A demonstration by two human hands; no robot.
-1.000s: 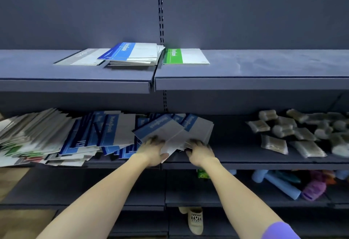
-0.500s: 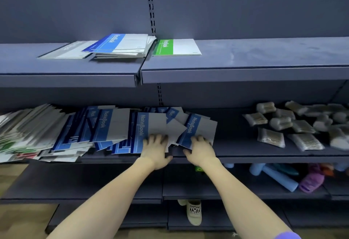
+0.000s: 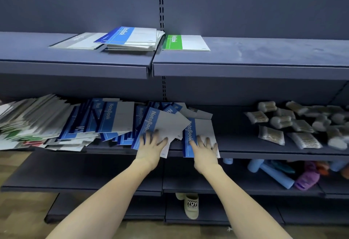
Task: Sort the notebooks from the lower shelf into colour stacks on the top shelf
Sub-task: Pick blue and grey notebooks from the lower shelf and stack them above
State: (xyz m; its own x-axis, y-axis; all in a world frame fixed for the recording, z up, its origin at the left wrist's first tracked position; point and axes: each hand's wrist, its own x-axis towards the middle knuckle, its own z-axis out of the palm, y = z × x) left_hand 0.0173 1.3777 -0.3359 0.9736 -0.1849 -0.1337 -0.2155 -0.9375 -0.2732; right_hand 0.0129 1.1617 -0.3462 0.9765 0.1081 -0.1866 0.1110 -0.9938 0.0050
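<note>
Taken outward from the lower shelf's front lip, the hands are met first. The left hand is laid flat, fingers spread, on a blue notebook that is tilted, its long axis running away and to the right. The right hand is laid the same way on a second blue notebook, whose long axis runs nearly straight away from the lip, its near end overhanging it. Neither notebook is gripped; both are only pressed on by straight fingers, and each lies directly under its own hand, so neither hand is judged nearer.

Left of these along the same shelf, a fanned heap of blue notebooks is seen, then a slumped grey and white pile with green and red edges showing. Right of the hands, clear packets are scattered.

Above and behind the lip, the top shelf carries three groups side by side: a grey notebook, a blue stack and a green notebook. The blue stack is taken as the destination, up and slightly left of the hands.
</note>
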